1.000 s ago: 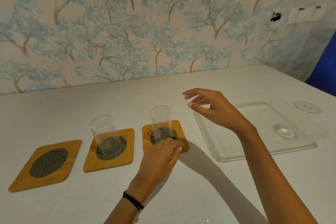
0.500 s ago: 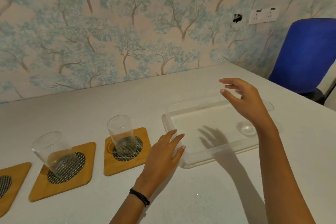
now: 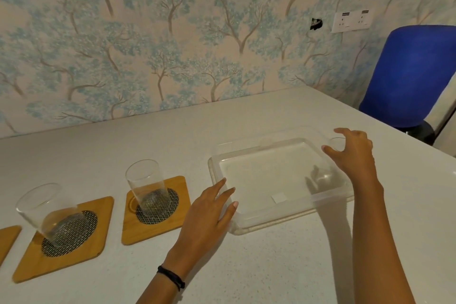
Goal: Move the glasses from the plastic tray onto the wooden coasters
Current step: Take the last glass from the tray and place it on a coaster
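Observation:
A clear plastic tray (image 3: 271,220) lies on the white table. One clear glass (image 3: 323,176) stands in its far right corner, and my right hand (image 3: 355,155) curls around its rim from above. My left hand (image 3: 207,217) rests flat on the tray's near left corner, fingers spread. A second glass (image 3: 148,187) stands upright on a wooden coaster (image 3: 179,228) just left of the tray. A third glass (image 3: 47,215) stands on the coaster (image 3: 27,266) further left. Another coaster (image 3: 7,237) shows only a bare corner at the left edge.
A blue chair (image 3: 407,74) stands beyond the table's right edge. The wallpapered wall with a white socket plate (image 3: 350,21) runs along the back of the table (image 3: 271,266).
The view has swung right. My right hand moved from above the tray's middle to the glass at its far right and dropped onto the rim. My left hand moved from the coaster to the tray corner.

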Tool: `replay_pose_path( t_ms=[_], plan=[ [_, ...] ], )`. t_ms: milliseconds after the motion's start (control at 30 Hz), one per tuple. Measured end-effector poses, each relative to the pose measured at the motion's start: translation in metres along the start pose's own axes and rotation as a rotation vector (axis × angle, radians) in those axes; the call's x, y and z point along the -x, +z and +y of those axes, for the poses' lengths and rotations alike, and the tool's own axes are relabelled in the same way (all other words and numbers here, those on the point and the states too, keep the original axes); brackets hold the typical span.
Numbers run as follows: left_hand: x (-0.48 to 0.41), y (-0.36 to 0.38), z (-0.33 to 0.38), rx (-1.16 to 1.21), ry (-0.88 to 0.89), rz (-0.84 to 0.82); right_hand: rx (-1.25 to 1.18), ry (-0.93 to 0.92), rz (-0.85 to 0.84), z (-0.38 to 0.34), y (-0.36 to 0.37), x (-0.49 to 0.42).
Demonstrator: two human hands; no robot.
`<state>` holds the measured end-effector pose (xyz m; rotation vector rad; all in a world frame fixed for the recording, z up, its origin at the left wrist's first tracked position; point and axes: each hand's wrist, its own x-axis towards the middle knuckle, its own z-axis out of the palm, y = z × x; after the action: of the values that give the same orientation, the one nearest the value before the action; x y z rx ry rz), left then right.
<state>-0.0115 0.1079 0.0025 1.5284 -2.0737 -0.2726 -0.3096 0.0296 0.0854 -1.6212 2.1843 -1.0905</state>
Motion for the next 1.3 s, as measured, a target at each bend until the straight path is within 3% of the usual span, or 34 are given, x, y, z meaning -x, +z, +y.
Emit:
replay_pose_path(
  t_ms=[533, 1300],
  plan=[
    [0.009, 0.007, -0.006, 0.020, 0.027, -0.001, 0.007, 0.066, -0.067, 0.000, 0.004, 0.001],
    [0.023, -0.014, -0.009, -0.115, 0.007, -0.018, -0.134, -0.314, -0.200, -0.079, 0.027, 0.039]
  ],
)
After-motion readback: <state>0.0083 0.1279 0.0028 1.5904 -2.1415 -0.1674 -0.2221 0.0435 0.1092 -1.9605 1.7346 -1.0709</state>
